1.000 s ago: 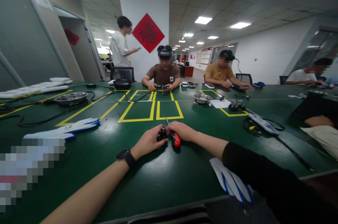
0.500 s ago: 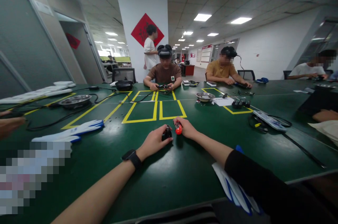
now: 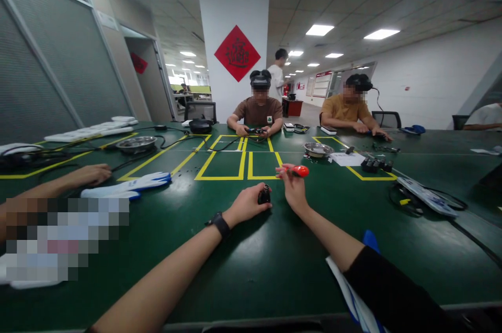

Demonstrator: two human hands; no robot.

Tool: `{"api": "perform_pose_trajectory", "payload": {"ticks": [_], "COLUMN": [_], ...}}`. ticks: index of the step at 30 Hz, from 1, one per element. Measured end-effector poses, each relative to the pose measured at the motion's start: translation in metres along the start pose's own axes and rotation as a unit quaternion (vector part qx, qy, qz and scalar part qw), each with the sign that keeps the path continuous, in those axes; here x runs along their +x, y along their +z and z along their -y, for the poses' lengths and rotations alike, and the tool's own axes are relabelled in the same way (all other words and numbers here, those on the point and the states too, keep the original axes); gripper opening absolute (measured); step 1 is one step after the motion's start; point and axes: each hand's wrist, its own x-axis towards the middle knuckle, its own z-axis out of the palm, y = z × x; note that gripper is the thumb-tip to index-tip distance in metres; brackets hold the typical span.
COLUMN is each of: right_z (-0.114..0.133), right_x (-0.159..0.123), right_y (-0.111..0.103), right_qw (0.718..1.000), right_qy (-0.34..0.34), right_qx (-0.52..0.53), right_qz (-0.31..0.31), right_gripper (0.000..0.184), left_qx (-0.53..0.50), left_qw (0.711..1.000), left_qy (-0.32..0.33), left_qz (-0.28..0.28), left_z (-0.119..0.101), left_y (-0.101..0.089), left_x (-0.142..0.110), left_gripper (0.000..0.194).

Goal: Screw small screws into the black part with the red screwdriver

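My left hand (image 3: 249, 202) rests near the table top, closed around a small black cylindrical part (image 3: 264, 195) with a narrow metal-looking top, held upright. Just to its right and a little higher, my right hand (image 3: 293, 189) pinches a red-handled screwdriver (image 3: 300, 171). The red butt of the handle points right, and the fingers cover most of the tool; its tip cannot be made out. The two hands are apart, above the green table (image 3: 235, 270).
White-and-blue gloves (image 3: 133, 184) lie at left, near another person's hand (image 3: 92, 174). Another glove (image 3: 349, 291) is under my right forearm. Metal bowls (image 3: 318, 150), black parts (image 3: 376, 164) and a power strip (image 3: 425, 197) lie farther off. Two people sit opposite.
My right hand has lifted away from the black part and turned, so the screwdriver's red end now points right. The view has swung left. Another person's arm reaches farther in at left.
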Motion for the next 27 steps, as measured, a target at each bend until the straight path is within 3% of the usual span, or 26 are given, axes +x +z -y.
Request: {"api": "perform_pose_trajectory", "payload": {"ticks": [6, 10, 15, 19, 27], "right_z": [0.024, 0.034, 0.045, 0.053, 0.055], "right_x": [0.002, 0.0, -0.01, -0.02, -0.03], "right_y": [0.003, 0.005, 0.004, 0.007, 0.01], "right_qw": [0.994, 0.992, 0.991, 0.993, 0.995], "right_qy": [0.018, 0.02, 0.021, 0.018, -0.028], "right_qx": [0.08, 0.1, 0.115, 0.115, 0.06], "right_qz": [-0.078, -0.069, -0.062, -0.025, 0.081], "right_gripper": [0.032, 0.03, 0.019, 0.02, 0.021], "left_qx": [-0.059, -0.093, -0.159, -0.18, -0.129], "left_qw": [0.998, 0.993, 0.987, 0.983, 0.991], "left_qy": [0.0, 0.007, 0.019, 0.012, -0.01], "left_qz": [-0.036, -0.069, -0.031, -0.014, -0.016], "left_z": [0.003, 0.003, 0.005, 0.005, 0.004], "left_y": [0.008, 0.011, 0.01, 0.008, 0.008], "left_x": [-0.013, -0.013, -0.01, -0.01, -0.009], "left_gripper": [0.048, 0.061, 0.049, 0.036, 0.025]}}
